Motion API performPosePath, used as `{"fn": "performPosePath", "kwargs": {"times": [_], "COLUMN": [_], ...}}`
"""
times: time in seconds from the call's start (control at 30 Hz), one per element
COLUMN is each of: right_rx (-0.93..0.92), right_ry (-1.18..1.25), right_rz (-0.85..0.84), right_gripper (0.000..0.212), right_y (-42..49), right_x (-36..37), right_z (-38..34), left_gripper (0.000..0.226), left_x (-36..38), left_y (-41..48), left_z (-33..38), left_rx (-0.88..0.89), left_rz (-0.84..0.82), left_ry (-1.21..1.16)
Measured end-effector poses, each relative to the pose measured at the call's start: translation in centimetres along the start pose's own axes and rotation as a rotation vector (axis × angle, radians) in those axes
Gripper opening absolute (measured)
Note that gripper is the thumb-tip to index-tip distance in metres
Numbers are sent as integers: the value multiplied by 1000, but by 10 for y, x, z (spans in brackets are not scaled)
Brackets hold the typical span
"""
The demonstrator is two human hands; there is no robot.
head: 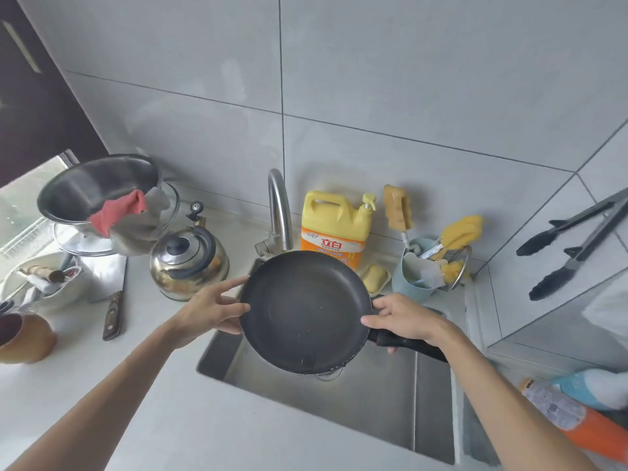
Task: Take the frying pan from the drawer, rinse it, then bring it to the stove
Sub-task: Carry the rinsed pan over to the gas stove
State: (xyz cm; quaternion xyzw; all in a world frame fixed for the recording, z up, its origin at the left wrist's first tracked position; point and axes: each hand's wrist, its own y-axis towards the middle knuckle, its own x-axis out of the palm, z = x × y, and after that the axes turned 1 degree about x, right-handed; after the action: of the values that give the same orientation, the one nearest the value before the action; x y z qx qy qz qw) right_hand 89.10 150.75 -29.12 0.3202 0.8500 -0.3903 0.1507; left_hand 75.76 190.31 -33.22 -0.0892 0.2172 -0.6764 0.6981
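Held over the steel sink [373, 402]: the black frying pan [306, 311], tilted so that its dark inner face looked up toward the camera, its far rim just below the spout of the curved tap [280, 212]. Gripped from both sides — left hand [217, 311] spread against the left rim, fingers on the edge and thumb across the lip; right hand [404, 321] wrapped round the black handle where it met the pan, fingers closed beneath it. No stream of water to be seen from the tap. Behind the pan, against the grey tiled wall, a yellow detergent jug [334, 226] with a pump, and beside it a yellow soap dish [373, 278] and a pale blue holder [416, 273] stuffed with sponges and brushes. On the worktop [119, 385] to the left, a steel kettle [188, 263] with a black handle, a metal bowl [98, 192] holding a red cloth, and a knife [112, 316] lying flat. At right, black tongs [577, 243] hung on the wall, and an orange bottle [571, 419] lay near the sink's corner.
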Motion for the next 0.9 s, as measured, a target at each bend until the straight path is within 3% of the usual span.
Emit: {"fn": "performPosePath", "kwargs": {"times": [0.3, 0.5, 0.73, 0.9], "right_rx": [-45, 10, 107, 228], "right_ry": [0, 23, 189, 325], "right_rz": [-2, 67, 342, 508], "right_gripper": [8, 31, 24, 23], "right_y": [-66, -111, -214, -318], "right_x": [-23, -11, 21, 55], "right_z": [-18, -8, 23, 62], "left_gripper": [68, 59, 57, 63], "left_x": [22, 38, 77, 159], "left_y": [-48, -62, -53, -53], "left_z": [38, 54, 97, 126], "left_rx": [27, 87, 221, 295], "left_rz": [28, -21, -266, -525], "left_ry": [-4, 12, 51, 109]}}
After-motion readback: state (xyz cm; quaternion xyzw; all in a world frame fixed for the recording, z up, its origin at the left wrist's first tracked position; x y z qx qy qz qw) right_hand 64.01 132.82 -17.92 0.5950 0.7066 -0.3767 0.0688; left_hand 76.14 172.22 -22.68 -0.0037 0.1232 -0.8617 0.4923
